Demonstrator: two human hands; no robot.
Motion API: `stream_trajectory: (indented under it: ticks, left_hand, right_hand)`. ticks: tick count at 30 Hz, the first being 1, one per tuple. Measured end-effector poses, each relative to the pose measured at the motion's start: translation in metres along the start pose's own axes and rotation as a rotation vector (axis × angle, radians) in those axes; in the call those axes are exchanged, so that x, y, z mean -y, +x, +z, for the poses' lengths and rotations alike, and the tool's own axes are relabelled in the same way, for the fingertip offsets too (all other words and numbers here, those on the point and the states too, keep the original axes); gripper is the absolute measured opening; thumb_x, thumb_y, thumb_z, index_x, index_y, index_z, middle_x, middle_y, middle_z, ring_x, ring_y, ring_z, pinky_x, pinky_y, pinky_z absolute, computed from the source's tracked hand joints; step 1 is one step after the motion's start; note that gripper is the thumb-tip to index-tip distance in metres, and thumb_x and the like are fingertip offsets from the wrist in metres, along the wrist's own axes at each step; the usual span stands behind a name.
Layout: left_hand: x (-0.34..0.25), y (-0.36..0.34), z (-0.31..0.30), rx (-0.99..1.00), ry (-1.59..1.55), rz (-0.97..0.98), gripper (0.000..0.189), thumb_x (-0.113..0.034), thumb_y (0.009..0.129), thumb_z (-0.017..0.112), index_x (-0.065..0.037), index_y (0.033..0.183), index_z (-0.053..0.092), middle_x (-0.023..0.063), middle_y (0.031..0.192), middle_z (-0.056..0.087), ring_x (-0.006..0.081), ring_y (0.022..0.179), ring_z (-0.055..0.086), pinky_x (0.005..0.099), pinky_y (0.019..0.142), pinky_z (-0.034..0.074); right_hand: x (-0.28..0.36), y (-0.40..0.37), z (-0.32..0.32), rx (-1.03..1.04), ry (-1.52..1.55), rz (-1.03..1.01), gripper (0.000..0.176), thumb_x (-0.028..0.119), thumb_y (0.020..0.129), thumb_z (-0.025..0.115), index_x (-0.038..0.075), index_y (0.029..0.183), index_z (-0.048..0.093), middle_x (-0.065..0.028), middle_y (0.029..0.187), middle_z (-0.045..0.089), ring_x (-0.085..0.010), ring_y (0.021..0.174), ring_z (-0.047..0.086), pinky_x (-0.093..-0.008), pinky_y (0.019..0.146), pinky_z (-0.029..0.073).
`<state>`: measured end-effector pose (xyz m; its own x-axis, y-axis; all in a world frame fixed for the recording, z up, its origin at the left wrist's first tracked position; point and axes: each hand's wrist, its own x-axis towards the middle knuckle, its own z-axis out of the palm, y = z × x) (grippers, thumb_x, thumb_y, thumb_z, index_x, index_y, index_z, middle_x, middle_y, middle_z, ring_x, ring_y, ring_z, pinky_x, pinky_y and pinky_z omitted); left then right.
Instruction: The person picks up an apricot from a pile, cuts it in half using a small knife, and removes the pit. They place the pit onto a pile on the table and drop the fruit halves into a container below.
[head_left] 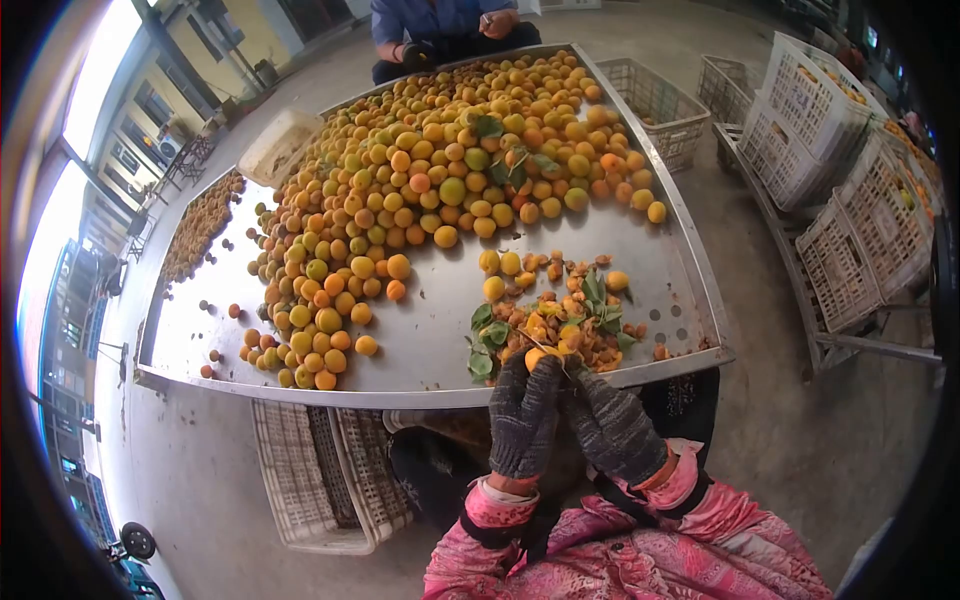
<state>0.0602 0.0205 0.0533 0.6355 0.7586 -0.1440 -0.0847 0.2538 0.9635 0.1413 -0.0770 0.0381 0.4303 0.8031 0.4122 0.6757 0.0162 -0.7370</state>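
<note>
My left hand (524, 410), in a dark grey knit glove, pinches a yellow-orange apricot (538, 356) at its fingertips, over the near edge of the metal table. Close beside it, my gloved right hand (612, 425) has its fingers drawn together by the fruit; what they hold is hidden. Just beyond both hands lies a heap of split apricot pieces (590, 330) with green leaves (488, 335) among them. A few whole apricots (494, 288) lie at the heap's far left.
Whole apricots (400, 170) cover much of the rimmed metal table (440, 330). Pits (205, 225) lie at its left side near a white container (280, 148). A person (445, 30) sits opposite. Crates (335, 480) stand below; stacked crates (800, 125) rest on a cart at right.
</note>
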Motion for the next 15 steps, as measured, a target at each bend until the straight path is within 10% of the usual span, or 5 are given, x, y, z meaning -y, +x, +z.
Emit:
stream_trajectory:
  ticks: [6, 7, 9, 15]
  left_hand:
    - [0.026, 0.006, -0.014, 0.004, 0.822, 0.692, 0.024, -0.010, 0.089, 0.050, 0.001, 0.110, 0.051, 0.0094, 0.098, 0.059, 0.0130, 0.088, 0.054, 0.0265, 0.075, 0.044]
    - [0.021, 0.007, -0.010, 0.004, 0.823, 0.692, 0.024, -0.010, 0.089, 0.050, 0.001, 0.110, 0.051, 0.0094, 0.098, 0.059, 0.0130, 0.088, 0.054, 0.0265, 0.075, 0.044]
    - [0.008, 0.003, 0.001, -0.025, 0.094, -0.008, 0.023, -0.012, 0.088, 0.052, 0.002, 0.107, 0.052, 0.0069, 0.091, 0.061, 0.0124, 0.081, 0.056, 0.0251, 0.072, 0.045]
    - [0.004, -0.004, -0.001, 0.030, 0.031, 0.019, 0.023, -0.014, 0.088, 0.053, 0.003, 0.105, 0.052, 0.0059, 0.086, 0.061, 0.0103, 0.078, 0.055, 0.0235, 0.068, 0.045]
  right_hand:
    - [-0.003, -0.003, 0.007, -0.026, 0.143, 0.157, 0.036, 0.012, 0.082, 0.059, -0.003, 0.113, 0.052, -0.0220, 0.092, 0.061, -0.0335, 0.085, 0.061, -0.0388, 0.073, 0.048]
    - [-0.005, -0.004, 0.008, -0.027, 0.143, 0.157, 0.036, 0.012, 0.082, 0.059, -0.003, 0.113, 0.052, -0.0220, 0.092, 0.061, -0.0335, 0.085, 0.061, -0.0388, 0.073, 0.048]
    - [-0.011, -0.006, 0.014, -0.027, 0.269, 0.158, 0.034, 0.011, 0.082, 0.058, -0.002, 0.113, 0.052, -0.0207, 0.098, 0.060, -0.0306, 0.088, 0.060, -0.0366, 0.074, 0.049]
    - [0.005, -0.002, -0.009, 0.240, 0.732, 0.595, 0.029, 0.007, 0.082, 0.057, 0.000, 0.110, 0.055, -0.0162, 0.105, 0.057, -0.0241, 0.092, 0.059, -0.0330, 0.073, 0.050]
